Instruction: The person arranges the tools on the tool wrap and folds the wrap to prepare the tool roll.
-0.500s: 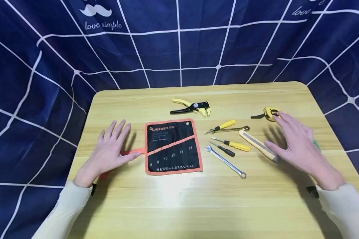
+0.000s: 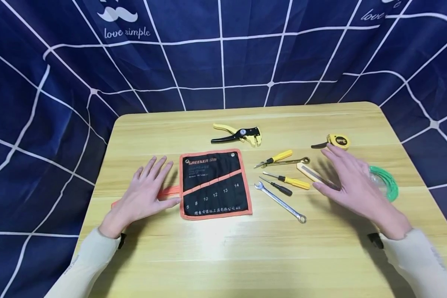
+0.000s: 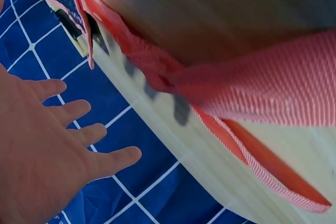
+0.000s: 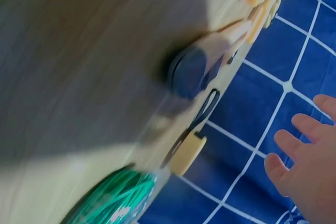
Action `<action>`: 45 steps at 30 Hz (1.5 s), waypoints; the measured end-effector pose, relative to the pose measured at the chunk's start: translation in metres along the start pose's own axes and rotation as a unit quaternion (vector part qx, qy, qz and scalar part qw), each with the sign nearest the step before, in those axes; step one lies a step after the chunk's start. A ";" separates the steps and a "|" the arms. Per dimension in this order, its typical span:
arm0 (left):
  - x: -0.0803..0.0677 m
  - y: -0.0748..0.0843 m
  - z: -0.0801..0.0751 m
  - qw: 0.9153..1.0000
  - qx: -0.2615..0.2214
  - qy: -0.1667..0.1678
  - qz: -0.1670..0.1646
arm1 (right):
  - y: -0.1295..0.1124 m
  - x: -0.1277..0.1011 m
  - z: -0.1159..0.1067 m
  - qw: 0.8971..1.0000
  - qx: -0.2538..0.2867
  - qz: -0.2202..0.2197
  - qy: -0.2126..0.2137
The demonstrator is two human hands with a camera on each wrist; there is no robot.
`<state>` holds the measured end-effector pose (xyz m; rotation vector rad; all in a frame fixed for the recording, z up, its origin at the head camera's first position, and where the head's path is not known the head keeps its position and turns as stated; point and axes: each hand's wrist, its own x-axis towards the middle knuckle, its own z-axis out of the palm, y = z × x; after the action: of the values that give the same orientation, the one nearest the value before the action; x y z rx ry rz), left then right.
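Note:
A black tool roll (image 2: pixel 215 183) with orange trim and printed sizes lies flat in the middle of the wooden table (image 2: pixel 223 248). Its orange strap (image 2: pixel 167 191) (image 3: pixel 262 93) runs out to the left. My left hand (image 2: pixel 145 191) (image 3: pixel 47 150) hovers open over that strap, fingers spread, just left of the roll. My right hand (image 2: pixel 348 180) (image 4: pixel 307 161) hovers open, fingers straight, over a utility knife (image 2: pixel 308 171) (image 4: pixel 210 59). Neither hand holds anything.
Between the roll and my right hand lie a long wrench (image 2: pixel 280 201), two small screwdrivers (image 2: pixel 288 181), a yellow-handled screwdriver (image 2: pixel 275 157) and a ratchet wrench (image 2: pixel 292 161). Yellow wire strippers (image 2: pixel 240 134) lie behind the roll. A tape measure (image 2: pixel 337 141) and a green wire coil (image 2: pixel 385 182) (image 4: pixel 113 198) sit at right.
My right hand has drawn back toward me and left, off the tape measure, uncovering the green coil. My left hand has shifted slightly right toward the roll.

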<state>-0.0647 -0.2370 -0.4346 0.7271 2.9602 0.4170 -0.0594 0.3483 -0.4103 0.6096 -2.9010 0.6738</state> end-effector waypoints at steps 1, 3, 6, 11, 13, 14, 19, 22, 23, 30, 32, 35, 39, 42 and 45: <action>0.000 0.001 0.001 1.000 -0.001 0.001 0.003 | -0.002 0.000 0.001 1.000 0.001 -0.002 -0.002; 0.000 0.003 0.002 1.000 -0.003 0.000 0.009 | -0.007 0.002 0.003 1.000 0.001 -0.009 -0.004; 0.000 0.006 0.004 1.000 -0.008 -0.003 0.016 | -0.013 0.005 0.008 1.000 -0.002 -0.023 -0.006; -0.002 0.007 0.009 1.000 -0.012 -0.016 0.016 | -0.022 0.008 0.018 0.999 0.005 -0.037 -0.012; -0.003 0.007 0.011 1.000 -0.013 -0.018 0.016 | -0.026 0.009 0.023 0.999 0.009 -0.041 -0.015; -0.003 0.007 0.012 1.000 -0.014 -0.018 0.017 | -0.028 0.010 0.025 0.999 0.011 -0.045 -0.013; -0.002 0.009 0.015 0.999 -0.018 -0.014 0.028 | -0.038 0.014 0.036 0.997 0.017 -0.070 -0.011; 0.001 0.010 0.015 0.999 -0.027 -0.015 0.038 | -0.044 0.016 0.042 0.997 0.015 -0.077 -0.019; 0.002 0.010 0.015 0.999 -0.029 -0.014 0.042 | -0.046 0.017 0.044 0.997 0.014 -0.077 -0.024; 0.005 0.010 0.015 0.998 -0.035 -0.018 0.058 | -0.063 0.025 0.062 0.995 0.017 -0.078 -0.056; 0.004 0.011 0.016 0.998 -0.034 -0.021 0.058 | -0.068 0.028 0.067 0.995 0.015 -0.080 -0.065; 0.003 0.012 0.017 0.998 -0.031 -0.028 0.054 | -0.074 0.034 0.073 0.993 0.009 -0.086 -0.078; 0.003 0.014 0.021 0.998 -0.030 -0.032 0.052 | -0.082 0.041 0.079 0.991 -0.006 -0.098 -0.089; 0.003 0.015 0.023 0.997 -0.031 -0.032 0.059 | -0.088 0.047 0.083 0.989 -0.016 -0.105 -0.098; 0.003 0.016 0.023 0.997 -0.030 -0.037 0.063 | -0.094 0.053 0.089 0.987 -0.022 -0.115 -0.113</action>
<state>-0.0573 -0.2164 -0.4526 0.9057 2.8295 0.4743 -0.0705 0.2129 -0.4425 1.0579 -2.9689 0.5390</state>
